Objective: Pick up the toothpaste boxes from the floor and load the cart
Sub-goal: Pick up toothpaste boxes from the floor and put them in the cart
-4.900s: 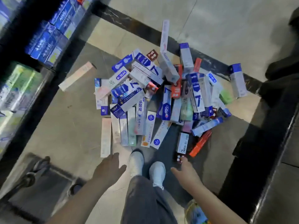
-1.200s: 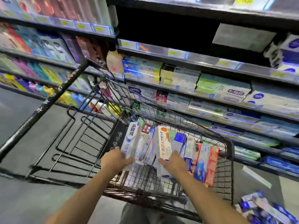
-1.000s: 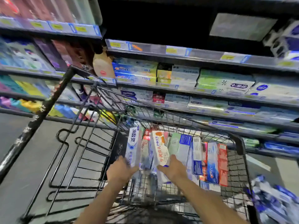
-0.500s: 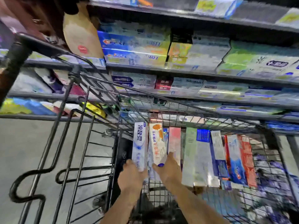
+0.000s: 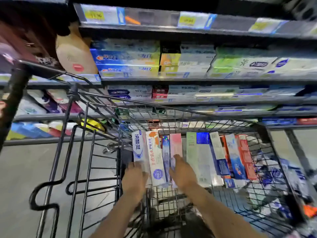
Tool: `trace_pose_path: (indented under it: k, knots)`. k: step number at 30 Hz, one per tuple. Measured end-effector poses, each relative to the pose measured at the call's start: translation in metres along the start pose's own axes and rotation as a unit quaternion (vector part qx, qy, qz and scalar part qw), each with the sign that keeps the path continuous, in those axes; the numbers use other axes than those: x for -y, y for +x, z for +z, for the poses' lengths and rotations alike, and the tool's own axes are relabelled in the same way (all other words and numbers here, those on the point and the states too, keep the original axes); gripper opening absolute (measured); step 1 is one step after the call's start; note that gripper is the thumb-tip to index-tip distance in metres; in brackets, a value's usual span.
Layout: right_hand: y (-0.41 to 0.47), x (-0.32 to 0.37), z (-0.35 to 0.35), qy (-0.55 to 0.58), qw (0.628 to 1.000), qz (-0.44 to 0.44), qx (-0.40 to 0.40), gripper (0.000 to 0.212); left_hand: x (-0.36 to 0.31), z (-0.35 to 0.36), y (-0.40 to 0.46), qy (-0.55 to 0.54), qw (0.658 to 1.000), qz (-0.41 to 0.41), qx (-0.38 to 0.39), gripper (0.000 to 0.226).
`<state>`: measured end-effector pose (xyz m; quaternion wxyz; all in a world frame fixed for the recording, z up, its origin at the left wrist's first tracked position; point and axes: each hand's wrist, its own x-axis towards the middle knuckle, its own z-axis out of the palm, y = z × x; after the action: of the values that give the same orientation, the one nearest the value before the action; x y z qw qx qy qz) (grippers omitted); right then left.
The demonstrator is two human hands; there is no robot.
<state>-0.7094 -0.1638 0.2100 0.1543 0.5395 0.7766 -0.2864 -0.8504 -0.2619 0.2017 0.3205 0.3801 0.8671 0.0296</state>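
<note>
Both hands are down inside the wire cart (image 5: 75, 127), at the left end of a row of toothpaste boxes (image 5: 202, 157) that stand side by side along its far wall.

Left hand (image 5: 133, 177): against the outermost box, the white and blue one (image 5: 138, 148). Fingers seem laid along its lower end, but motion blur hides whether they curl round it. Cannot tell grip from a flat press.

Right hand (image 5: 182, 172): fingers fairly straight, lying against the pink box (image 5: 175, 145) and the narrow box beside it. Reads as a push or steadying touch, not a grasp.

Between the two hands sits the white box with orange print (image 5: 154, 158), leaning slightly.

Progress, as a judgement: this batch is in the cart and is being squared up. Roughly a dozen boxes stand in the row, running from the left hand across to the red boxes (image 5: 245, 157) at the right end. Much of the cart's basket remains unfilled.

Left to do: through the mesh at the lower right, more boxes on the floor (image 5: 274, 177) show as a blurred heap in blue and white, with one orange piece near the edge. The count is unreadable. More trips look likely.

Behind the cart, store shelves (image 5: 188, 79) hold stocked toothpaste; these are not part of the job.
</note>
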Motion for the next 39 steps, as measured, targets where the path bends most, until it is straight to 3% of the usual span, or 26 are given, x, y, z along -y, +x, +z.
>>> trace_pose_path:
  k: [3,8,12,16,18,22,29,34,39]
  knots:
    - [-0.017,-0.031,-0.039,-0.123,0.989,-0.059,-0.057,0.058,-0.022,-0.037,0.004,0.102,0.99,0.097,-0.017,0.061]
    - [-0.054,-0.1,-0.1,-0.195,0.974,0.002,-0.112,0.07,-0.101,-0.07,0.002,0.26,0.929,0.26,-0.041,0.077]
    - [-0.097,-0.18,-0.142,-0.17,0.97,0.084,-0.155,0.086,-0.199,-0.062,-0.015,0.28,0.888,0.36,-0.062,0.084]
    - [-0.159,-0.274,-0.174,-0.149,0.954,0.167,-0.202,0.074,-0.311,-0.032,-0.049,0.246,0.874,0.42,-0.017,0.087]
    - [-0.195,-0.325,-0.184,-0.115,0.948,0.228,-0.192,0.081,-0.37,-0.011,-0.069,0.254,0.857,0.448,-0.023,0.087]
    - [-0.259,-0.427,-0.174,-0.042,0.941,0.285,-0.175,0.073,-0.466,0.047,-0.124,0.256,0.82,0.511,-0.027,0.077]
    - [-0.301,-0.536,-0.166,-0.032,0.937,0.315,-0.145,0.078,-0.549,0.14,-0.197,0.278,0.792,0.541,0.053,0.081]
    - [-0.283,-0.579,-0.156,0.001,0.939,0.329,-0.102,0.077,-0.571,0.176,-0.188,0.288,0.81,0.501,0.098,0.083]
    - [-0.234,-0.609,-0.148,0.087,0.935,0.343,-0.037,0.071,-0.593,0.202,-0.133,0.309,0.845,0.413,0.138,0.07]
